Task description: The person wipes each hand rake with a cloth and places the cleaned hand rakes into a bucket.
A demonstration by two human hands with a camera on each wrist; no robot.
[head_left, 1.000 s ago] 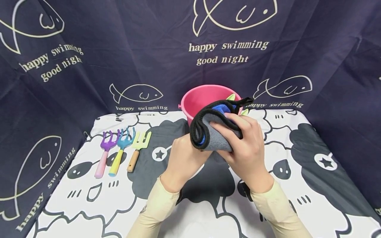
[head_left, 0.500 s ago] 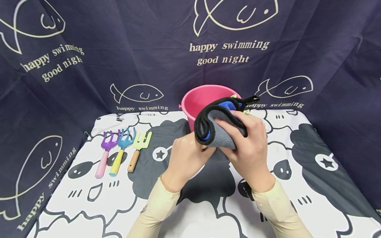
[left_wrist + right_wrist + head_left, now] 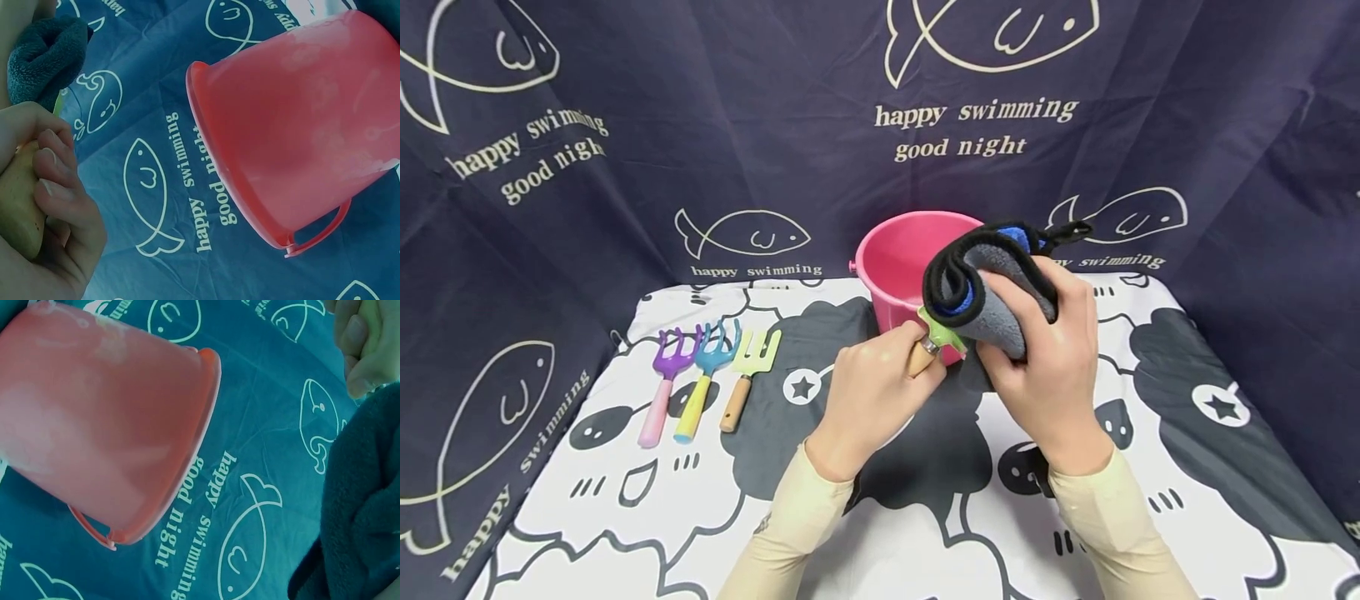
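My left hand (image 3: 872, 383) grips the wooden handle (image 3: 920, 358) of a small garden tool with a light green head (image 3: 942, 335). Most of that head is hidden behind the cloth, so its kind cannot be told. A folded grey and blue cloth (image 3: 996, 325) with black edging is held in my right hand (image 3: 1052, 367), close over the tool's head. In the left wrist view, fingers curl round the wooden handle (image 3: 22, 200). The right wrist view shows the cloth (image 3: 365, 500) large at the right edge. Both hands are raised in front of a pink bucket (image 3: 891, 312).
Three small hand forks lie side by side at the left: purple with a pink handle (image 3: 657, 412), blue with a yellow handle (image 3: 694, 408), light green with a wooden handle (image 3: 735, 406). A dark fabric wall (image 3: 775, 108) rises behind the sheep-print table cover (image 3: 910, 550).
My right hand has shifted right and slightly up with the cloth, uncovering the wooden handle and part of the green head. The left hand stays nearly in place.
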